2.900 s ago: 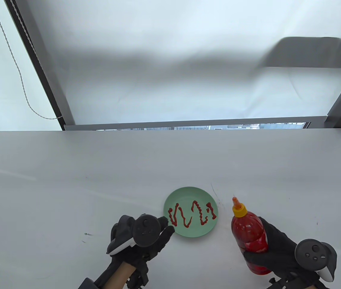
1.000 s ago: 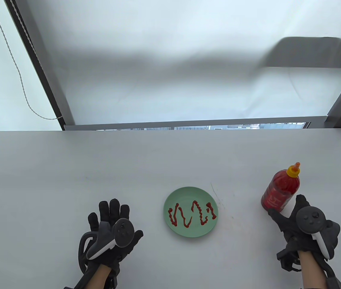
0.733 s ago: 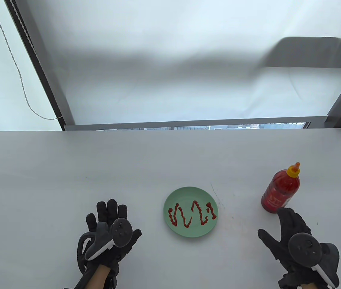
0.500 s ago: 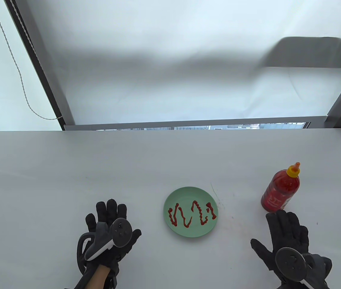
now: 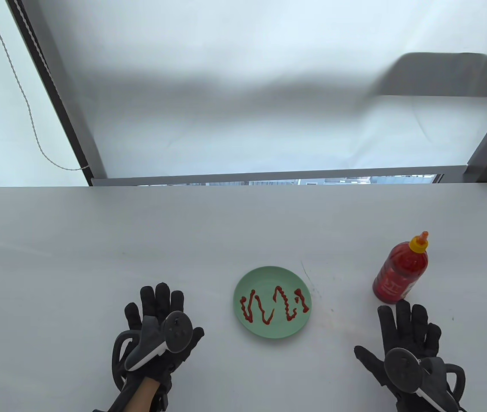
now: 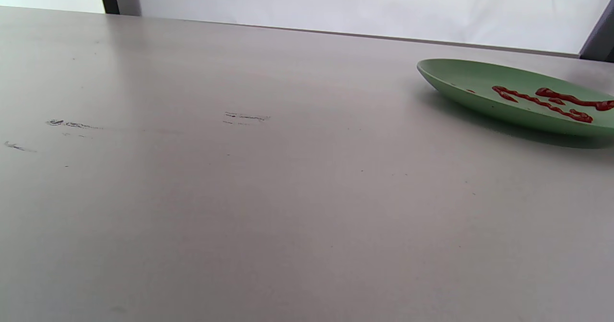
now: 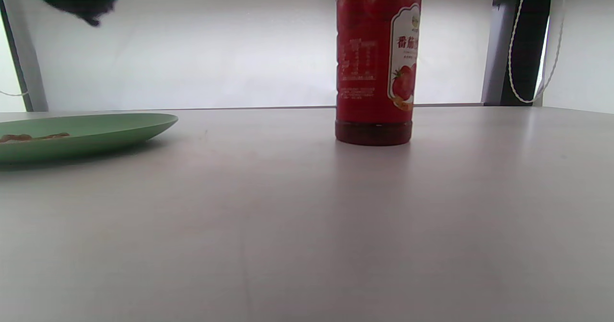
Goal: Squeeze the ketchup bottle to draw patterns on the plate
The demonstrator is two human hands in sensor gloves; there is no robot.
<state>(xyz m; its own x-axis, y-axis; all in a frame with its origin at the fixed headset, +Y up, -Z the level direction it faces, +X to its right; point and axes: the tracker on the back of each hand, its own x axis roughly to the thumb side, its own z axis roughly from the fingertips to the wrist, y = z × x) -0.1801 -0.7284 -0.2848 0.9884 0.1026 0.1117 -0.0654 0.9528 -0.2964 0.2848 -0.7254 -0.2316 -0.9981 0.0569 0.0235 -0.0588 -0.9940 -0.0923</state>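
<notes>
Green and round, the plate [image 5: 272,301] sits on the grey table [image 5: 183,240] near its front edge, with wavy red ketchup lines [image 5: 274,305] drawn across its middle. To the right of it, well apart, the ketchup bottle [image 5: 400,272] stands upright on the table, red with a yellow cap and orange tip; in the right wrist view its label [image 7: 402,58] shows a tomato picture. Both hands wear black gloves and lie flat on the table with fingers spread, holding nothing. The left hand [image 5: 159,331] is to the left of the plate, apart from it, with its tracker [image 5: 162,337] on the back. The right hand [image 5: 402,343] lies just in front of the bottle, its fingertips [image 5: 403,306] close to the bottle's base; whether they touch it cannot be told. From the left wrist view, the plate [image 6: 479,84] appears at the right with ketchup on it.
</notes>
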